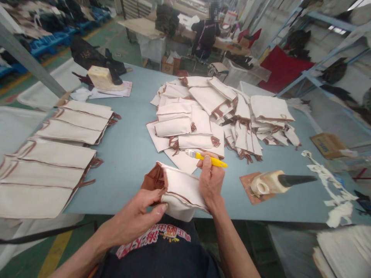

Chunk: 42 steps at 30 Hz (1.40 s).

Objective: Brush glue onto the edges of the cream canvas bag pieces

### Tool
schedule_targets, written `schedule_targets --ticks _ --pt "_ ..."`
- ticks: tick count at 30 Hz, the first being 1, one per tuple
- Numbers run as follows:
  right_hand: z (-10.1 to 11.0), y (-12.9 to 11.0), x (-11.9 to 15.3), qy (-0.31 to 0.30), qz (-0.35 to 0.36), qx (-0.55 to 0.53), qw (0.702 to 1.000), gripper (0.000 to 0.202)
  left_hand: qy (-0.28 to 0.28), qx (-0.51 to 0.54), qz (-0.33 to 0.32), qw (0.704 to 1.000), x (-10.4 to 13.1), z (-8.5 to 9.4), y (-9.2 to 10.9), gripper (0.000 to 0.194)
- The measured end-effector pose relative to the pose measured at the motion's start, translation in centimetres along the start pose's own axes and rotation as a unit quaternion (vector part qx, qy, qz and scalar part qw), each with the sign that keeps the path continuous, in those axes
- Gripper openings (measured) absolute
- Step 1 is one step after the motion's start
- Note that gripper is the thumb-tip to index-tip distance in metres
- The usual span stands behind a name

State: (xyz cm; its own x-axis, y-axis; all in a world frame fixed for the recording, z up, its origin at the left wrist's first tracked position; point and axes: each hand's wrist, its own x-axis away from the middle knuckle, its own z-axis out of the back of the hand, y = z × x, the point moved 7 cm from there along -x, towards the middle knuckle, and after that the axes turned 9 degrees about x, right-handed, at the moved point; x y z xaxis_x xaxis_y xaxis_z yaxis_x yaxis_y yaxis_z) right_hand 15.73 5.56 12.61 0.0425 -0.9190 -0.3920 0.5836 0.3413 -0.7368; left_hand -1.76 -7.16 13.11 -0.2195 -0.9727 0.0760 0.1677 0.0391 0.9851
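Observation:
My left hand [147, 210] pinches the open end of a cream fabric pouch [182, 183] with brown edging and a brown lining. The pouch is held over the table's front edge, its mouth facing left. In my right hand [212, 179] is a yellow-handled brush [214, 160], its pale bristles pointing left above the pouch. The same hand rests against the pouch's right end. Just beyond lies a heap of similar cream pouches [199, 96] with brown cords. A glue bottle [268, 183] with a dark nozzle lies on a brown square to the right.
Flat stacks of cream pouches [43, 181] lie along the left of the blue-grey table [124, 162]. A yellowish block [100, 78] stands at the back left. White scraps [333, 181] and a cardboard box [327, 145] are on the right. Another person [205, 36] is in the background.

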Motion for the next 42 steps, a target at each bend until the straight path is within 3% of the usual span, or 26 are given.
schedule_targets --ticks 6,9,14,16,20,24,29,31,33,36,39,42 --pt "3.7 -3.2 2.7 -0.025 -0.067 -0.201 0.977 0.035 0.043 -0.097 -0.058 0.993 0.6 0.8 0.1 0.032" --pt "5.1 -5.7 4.1 -0.029 -0.040 -0.216 0.975 0.030 0.062 -0.115 -0.099 0.986 0.7 0.9 0.6 0.029" --pt "4.2 -8.2 4.9 -0.075 0.002 -0.232 0.970 0.030 0.074 -0.138 -0.161 0.975 0.7 0.6 0.7 0.028" --pt "3.9 -8.1 4.7 -0.081 -0.013 -0.240 0.967 0.033 0.077 -0.146 -0.176 0.971 0.8 0.5 0.5 0.027" --pt "4.6 -7.0 4.0 -0.025 -0.049 -0.229 0.972 0.036 0.083 -0.160 -0.186 0.966 1.0 0.6 0.6 0.027" --pt "3.5 -6.7 3.9 -0.110 -0.063 -0.248 0.961 0.037 0.085 -0.163 -0.193 0.964 1.0 0.8 0.9 0.028" --pt "3.6 -6.7 3.5 -0.070 -0.067 -0.254 0.962 0.038 0.073 -0.163 -0.194 0.965 0.9 0.6 0.8 0.029" --pt "3.0 -7.1 3.5 -0.099 -0.055 -0.251 0.961 0.038 0.067 -0.140 -0.189 0.970 0.7 0.6 0.6 0.029" --pt "2.7 -6.8 3.5 -0.121 -0.071 -0.257 0.956 0.037 0.070 -0.083 -0.145 0.984 0.2 1.0 -0.1 0.028" --pt "3.6 -4.8 2.7 -0.059 -0.135 -0.279 0.949 0.037 0.112 0.102 0.019 0.988 -0.7 2.0 -2.8 0.020" --pt "4.0 -2.2 1.9 0.005 -0.199 -0.290 0.936 0.034 0.157 0.324 0.174 0.917 -0.9 1.2 -6.0 0.023" --pt "3.3 -0.6 1.8 0.018 -0.231 -0.283 0.931 0.033 0.193 0.412 0.216 0.864 -0.8 0.0 -7.3 0.029"
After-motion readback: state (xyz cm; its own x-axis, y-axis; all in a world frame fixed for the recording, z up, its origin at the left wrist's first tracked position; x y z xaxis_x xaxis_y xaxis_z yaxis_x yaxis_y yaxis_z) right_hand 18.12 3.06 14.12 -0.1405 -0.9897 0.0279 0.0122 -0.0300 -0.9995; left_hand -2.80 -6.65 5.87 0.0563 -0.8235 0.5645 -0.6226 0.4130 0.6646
